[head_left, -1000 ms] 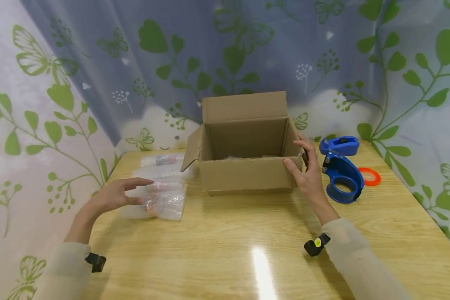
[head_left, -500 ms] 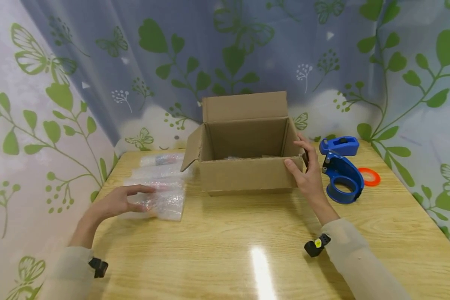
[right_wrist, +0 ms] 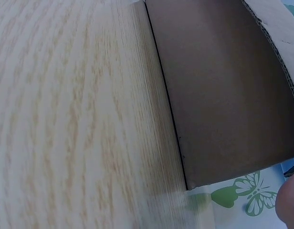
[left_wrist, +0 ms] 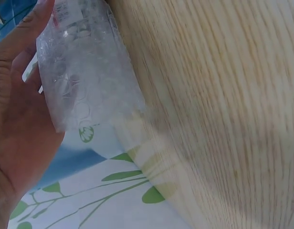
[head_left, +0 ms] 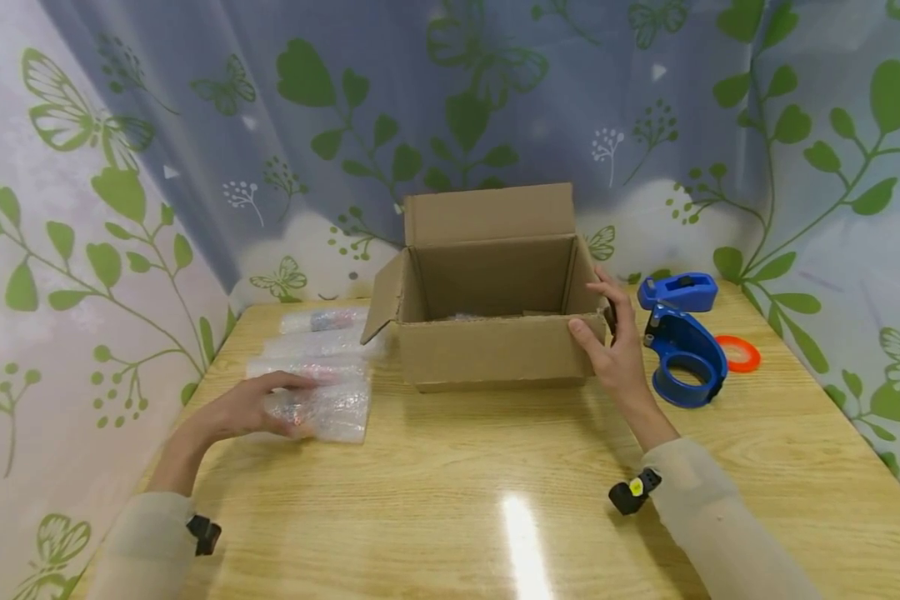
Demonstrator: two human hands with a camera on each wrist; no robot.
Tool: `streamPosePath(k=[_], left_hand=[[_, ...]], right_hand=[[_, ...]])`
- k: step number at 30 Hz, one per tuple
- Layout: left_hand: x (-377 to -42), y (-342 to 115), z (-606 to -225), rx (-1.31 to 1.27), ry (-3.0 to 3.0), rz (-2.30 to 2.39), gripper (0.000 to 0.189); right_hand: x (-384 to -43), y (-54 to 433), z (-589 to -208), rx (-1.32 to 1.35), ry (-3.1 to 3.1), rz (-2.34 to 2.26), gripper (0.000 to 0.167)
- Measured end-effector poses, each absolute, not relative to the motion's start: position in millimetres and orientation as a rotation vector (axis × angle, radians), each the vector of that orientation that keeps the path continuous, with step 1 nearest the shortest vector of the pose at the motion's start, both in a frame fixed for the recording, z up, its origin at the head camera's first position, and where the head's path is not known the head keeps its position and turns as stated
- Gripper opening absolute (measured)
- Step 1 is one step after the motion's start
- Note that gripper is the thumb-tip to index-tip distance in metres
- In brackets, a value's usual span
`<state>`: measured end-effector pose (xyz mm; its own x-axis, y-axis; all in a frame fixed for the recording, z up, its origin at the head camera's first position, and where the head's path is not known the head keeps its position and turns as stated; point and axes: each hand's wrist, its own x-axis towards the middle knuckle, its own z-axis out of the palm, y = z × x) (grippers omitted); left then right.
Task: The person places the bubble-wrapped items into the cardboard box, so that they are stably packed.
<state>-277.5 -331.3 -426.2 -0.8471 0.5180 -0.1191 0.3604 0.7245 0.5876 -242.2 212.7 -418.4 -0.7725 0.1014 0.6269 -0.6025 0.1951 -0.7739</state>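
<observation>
On the left of the table in the head view, my left hand (head_left: 240, 408) grips the nearest bubble-wrapped packet (head_left: 342, 414), its thumb on the near side and its fingers over the far side. In the left wrist view the clear bubble wrap (left_wrist: 92, 88) lies along the thumb, and a printed label shows through near the top. My right hand (head_left: 621, 358) holds the front right corner of an open cardboard box (head_left: 495, 354), thumb on the front wall and fingers at the right side. Some clear wrap just shows inside the box, whose floor is mostly hidden.
More bubble-wrapped packets (head_left: 318, 344) lie behind the gripped one, left of the box. At the right stand a blue tape dispenser (head_left: 678, 292) and a blue hand-held tape cutter (head_left: 686, 383), with an orange tape roll (head_left: 742, 354) beside them. A patterned curtain (head_left: 525, 108) hangs behind the table.
My left hand has come down onto the nearest packet and closed its thumb and fingers around it. The right hand and the box have stayed in place.
</observation>
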Motion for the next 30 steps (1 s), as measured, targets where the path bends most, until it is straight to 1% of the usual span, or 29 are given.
streamPosePath(k=[13,19,30], left_hand=[[-279,-328,-436,0.849,2.617,0.830,0.085],[-280,-325,-438,0.857,2.619,0.794,0.091],[-279,-322,-438,0.873,2.724,0.710,0.086]], right_hand=[[-241,212,-417,0.456,-1.914,1.661,0.051],[-240,212,-417,0.471,-1.902,1.654,0.051],[-240,212,-416,0.464,-1.907,1.655,0.051]])
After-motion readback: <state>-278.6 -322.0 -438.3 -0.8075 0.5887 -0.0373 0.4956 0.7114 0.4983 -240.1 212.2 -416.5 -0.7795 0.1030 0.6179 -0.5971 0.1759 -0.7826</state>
